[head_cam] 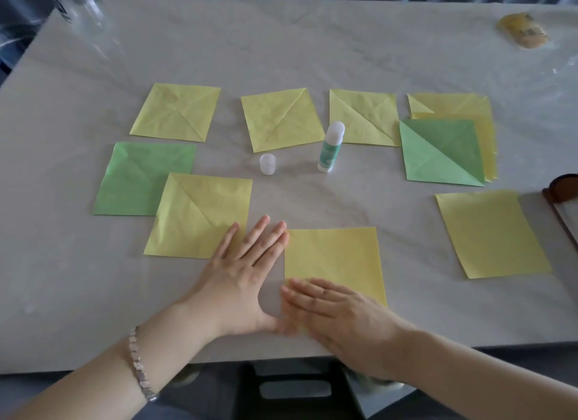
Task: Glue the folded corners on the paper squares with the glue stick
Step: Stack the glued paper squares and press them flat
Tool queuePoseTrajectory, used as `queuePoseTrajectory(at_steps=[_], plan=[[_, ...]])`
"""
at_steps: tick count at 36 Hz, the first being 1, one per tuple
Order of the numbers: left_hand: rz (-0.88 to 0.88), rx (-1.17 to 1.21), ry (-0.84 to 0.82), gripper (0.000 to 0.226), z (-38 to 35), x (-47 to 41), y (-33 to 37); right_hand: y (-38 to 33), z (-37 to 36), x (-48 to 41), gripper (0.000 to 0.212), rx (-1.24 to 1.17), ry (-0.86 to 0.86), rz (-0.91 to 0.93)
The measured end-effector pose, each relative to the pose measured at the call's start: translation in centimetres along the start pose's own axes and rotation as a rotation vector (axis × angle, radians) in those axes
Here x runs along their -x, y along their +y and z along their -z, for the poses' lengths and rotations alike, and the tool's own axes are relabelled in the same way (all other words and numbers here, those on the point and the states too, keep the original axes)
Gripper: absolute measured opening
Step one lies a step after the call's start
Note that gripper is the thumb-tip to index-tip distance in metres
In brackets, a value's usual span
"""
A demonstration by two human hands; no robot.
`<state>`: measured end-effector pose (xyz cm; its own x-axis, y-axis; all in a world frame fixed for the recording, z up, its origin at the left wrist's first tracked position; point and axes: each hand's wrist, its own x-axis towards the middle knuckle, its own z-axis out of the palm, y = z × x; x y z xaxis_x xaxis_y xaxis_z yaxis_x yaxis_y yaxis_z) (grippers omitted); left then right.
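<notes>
A plain yellow paper square lies near the table's front edge. My right hand lies flat with straight fingers on its lower left corner, slightly blurred. My left hand rests flat on the table just left of that square, fingers spread, its fingertips touching the corner of a folded yellow square. The glue stick stands upright and uncapped in the middle of the table, its clear cap standing to its left. Neither hand holds anything.
Several folded yellow and green squares lie around: three yellow ones in a back row, a green one at the left, a green one on a yellow stack at the right, a plain yellow one further right. A clear bottle stands back left.
</notes>
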<state>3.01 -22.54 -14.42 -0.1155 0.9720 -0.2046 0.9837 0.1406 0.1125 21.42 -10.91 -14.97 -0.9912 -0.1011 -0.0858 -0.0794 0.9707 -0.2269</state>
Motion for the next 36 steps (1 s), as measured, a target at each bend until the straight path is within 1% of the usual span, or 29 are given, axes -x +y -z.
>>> queuePoseTrajectory(at_steps=[3, 5, 8, 11, 14, 18, 22, 25, 30, 34, 36], plan=[[0.004, -0.008, -0.008, 0.114, 0.0, 0.0, -0.1, 0.0, 0.1, 0.3, 0.046, -0.05, 0.015, 0.041], [-0.001, -0.017, -0.019, 0.116, 0.1, -0.1, 0.0, 0.4, 0.4, 0.1, 0.045, -0.042, 0.02, 0.056], [0.0, -0.026, -0.041, 0.119, 0.4, 0.0, 0.0, 2.0, 0.8, -0.7, 0.047, -0.033, 0.055, -0.036], [-0.002, -0.025, -0.052, 0.12, 0.3, 0.0, 0.0, 3.9, 1.7, -1.6, 0.058, -0.028, 0.087, -0.162], [0.026, -0.008, -0.062, 0.121, 0.8, -0.2, 0.4, 4.1, 1.8, -1.9, 0.06, -0.025, 0.086, -0.192], [-0.004, -0.051, -0.052, 0.125, 0.9, -0.3, 0.3, 2.2, 1.1, -1.0, 0.057, -0.063, 0.05, -0.138], [0.008, -0.046, -0.069, 0.119, 0.6, -0.2, 0.0, 1.1, 1.0, 0.7, 0.053, -0.086, 0.011, -0.064], [0.003, -0.068, -0.072, 0.119, 0.7, -0.2, 0.1, 1.6, 1.2, 1.9, 0.05, -0.109, 0.005, -0.063], [0.013, -0.065, -0.091, 0.12, 0.7, 0.0, 0.1, 3.0, 1.2, 4.7, 0.048, -0.13, 0.045, -0.166], [0.044, -0.065, -0.152, 0.125, 1.8, -0.3, 0.8, 3.7, 1.3, 7.2, 0.046, -0.106, 0.063, -0.245], [0.052, -0.108, -0.223, 0.119, 2.3, -0.3, 1.3, 3.6, 1.2, 7.8, 0.046, -0.101, 0.083, -0.265]])
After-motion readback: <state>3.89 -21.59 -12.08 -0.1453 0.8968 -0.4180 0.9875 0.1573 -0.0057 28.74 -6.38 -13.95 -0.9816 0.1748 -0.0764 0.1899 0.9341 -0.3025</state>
